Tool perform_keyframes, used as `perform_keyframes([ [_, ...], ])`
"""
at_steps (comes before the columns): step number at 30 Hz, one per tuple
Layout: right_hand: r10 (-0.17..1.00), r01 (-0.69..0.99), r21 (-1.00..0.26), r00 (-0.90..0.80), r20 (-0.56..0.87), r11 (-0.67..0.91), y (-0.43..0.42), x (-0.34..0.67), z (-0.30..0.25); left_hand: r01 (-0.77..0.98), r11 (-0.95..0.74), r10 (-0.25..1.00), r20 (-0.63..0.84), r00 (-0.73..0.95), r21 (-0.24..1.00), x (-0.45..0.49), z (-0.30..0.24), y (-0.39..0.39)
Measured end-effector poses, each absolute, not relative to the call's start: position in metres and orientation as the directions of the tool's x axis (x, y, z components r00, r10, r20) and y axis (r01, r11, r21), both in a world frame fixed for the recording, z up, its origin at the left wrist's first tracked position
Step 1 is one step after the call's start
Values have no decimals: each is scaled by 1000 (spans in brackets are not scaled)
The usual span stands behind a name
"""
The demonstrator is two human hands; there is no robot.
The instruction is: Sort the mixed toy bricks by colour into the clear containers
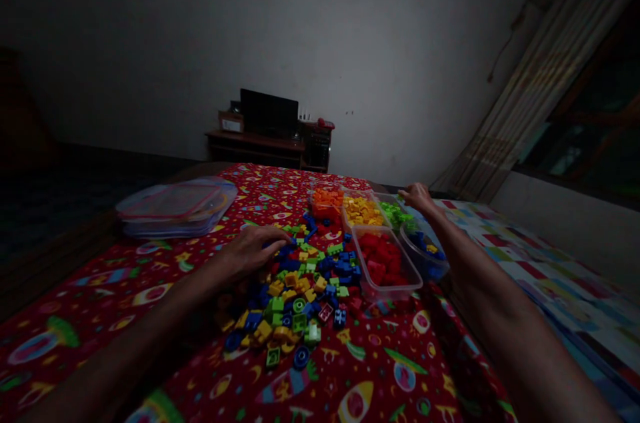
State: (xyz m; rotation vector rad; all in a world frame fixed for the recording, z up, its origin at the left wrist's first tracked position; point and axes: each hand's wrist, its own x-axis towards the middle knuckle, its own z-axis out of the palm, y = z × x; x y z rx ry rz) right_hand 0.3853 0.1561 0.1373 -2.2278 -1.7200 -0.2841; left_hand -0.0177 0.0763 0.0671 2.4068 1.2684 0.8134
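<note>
A loose pile of toy building bricks in blue, yellow, green and red is spread over the red patterned cloth. At the pile's upper left edge is my left hand, thumb and forefinger curled together beside blue bricks; what lies between the fingertips is hidden. My right hand is raised at the far right, pinching a small green brick over the tub of green bricks. Nearest that hand is a round tub with blue bricks. Red bricks fill a rectangular tub in front.
Tubs of yellow bricks and orange bricks stand behind the red ones. Stacked clear lids lie at the left on the cloth. Beyond are a desk with a dark monitor and, at right, a checkered surface.
</note>
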Motion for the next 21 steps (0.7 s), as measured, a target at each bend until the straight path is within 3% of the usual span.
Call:
perform_keyframes([
  [4, 930, 994, -77, 101, 353, -78, 156, 353, 130, 690, -495, 868, 342, 360, 528, -35, 64, 98],
  [7, 932, 961, -32, -257, 256, 274, 140, 311, 124, 707, -470, 877, 368, 308, 528, -35, 57, 128],
  [10, 813, 813, -18, -579, 60, 581, 121, 272, 114, 730, -460, 886, 313, 342, 505, -18, 49, 160],
  [14, 784, 782, 56, -614, -92, 620, 110, 242, 92, 755, -431, 897, 141, 419, 495, 11, 38, 187],
  [19, 788, 778, 143, -586, -186, 612, 110, 226, 74, 728, -440, 881, 93, 465, 526, 28, 32, 193],
  [21, 786, 777, 129, -597, -160, 616, 109, 227, 73, 711, -447, 873, 92, 479, 542, 29, 33, 190],
])
